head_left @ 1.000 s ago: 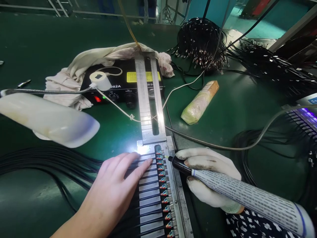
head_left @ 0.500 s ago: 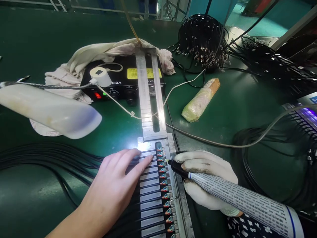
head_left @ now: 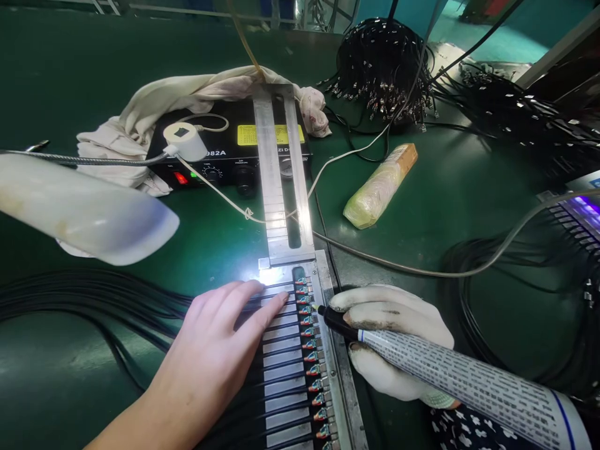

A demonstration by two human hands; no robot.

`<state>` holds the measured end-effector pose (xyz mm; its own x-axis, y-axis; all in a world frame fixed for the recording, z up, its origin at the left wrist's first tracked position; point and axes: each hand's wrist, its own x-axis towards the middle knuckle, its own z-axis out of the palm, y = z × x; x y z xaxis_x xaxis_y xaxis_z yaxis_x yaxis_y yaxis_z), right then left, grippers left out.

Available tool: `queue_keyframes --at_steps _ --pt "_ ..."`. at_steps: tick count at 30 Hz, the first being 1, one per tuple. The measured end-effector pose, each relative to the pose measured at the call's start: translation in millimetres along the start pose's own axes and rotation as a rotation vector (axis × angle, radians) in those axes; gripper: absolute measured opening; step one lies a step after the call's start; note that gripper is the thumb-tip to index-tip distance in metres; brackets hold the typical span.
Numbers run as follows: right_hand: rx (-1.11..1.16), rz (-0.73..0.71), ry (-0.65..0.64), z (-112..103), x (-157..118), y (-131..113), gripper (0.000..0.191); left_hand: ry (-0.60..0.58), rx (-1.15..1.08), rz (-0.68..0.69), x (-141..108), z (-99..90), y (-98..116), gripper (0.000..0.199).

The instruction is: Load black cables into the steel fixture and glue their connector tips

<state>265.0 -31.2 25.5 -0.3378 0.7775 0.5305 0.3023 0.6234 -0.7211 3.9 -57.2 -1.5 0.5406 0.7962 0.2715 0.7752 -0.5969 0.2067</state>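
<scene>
My bare left hand (head_left: 210, 347) lies over a metal fixture (head_left: 287, 370), its fingers stretched out onto the upper cables. Across the fixture runs a row of black cables (head_left: 284, 406), ending on the right in small connectors with exposed coloured wires (head_left: 313, 357). My right hand (head_left: 403, 315), in a soiled white glove, is closed around a white printed tube (head_left: 469, 369) with a tapered black nozzle. The nozzle's yellowish tip points left at one of the upper connectors. Whether it touches the wires I cannot tell.
Behind the fixture stands a black control box (head_left: 225, 172) under a draped cloth (head_left: 187, 87). A white lamp (head_left: 94, 209) reaches in from the left. Farther right are a wrapped block (head_left: 380, 187), a cable bundle (head_left: 382, 69) and a looping hose (head_left: 497, 253). Loose cables (head_left: 94, 294) spread left.
The tube's tip has shifted slightly down along the row of connectors. My left hand rests in nearly the same spot, and the whole view has moved a little.
</scene>
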Motion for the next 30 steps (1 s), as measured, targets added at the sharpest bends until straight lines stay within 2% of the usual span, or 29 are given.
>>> queue_keyframes --at_steps 23,30 --pt "0.027 -0.004 0.000 0.2 -0.9 3.2 0.022 -0.003 -0.010 0.000 3.0 -0.7 0.9 0.040" --pt "0.019 0.010 -0.034 -1.8 -5.4 5.9 0.025 -0.002 -0.001 0.003 2.8 -1.6 0.4 0.040"
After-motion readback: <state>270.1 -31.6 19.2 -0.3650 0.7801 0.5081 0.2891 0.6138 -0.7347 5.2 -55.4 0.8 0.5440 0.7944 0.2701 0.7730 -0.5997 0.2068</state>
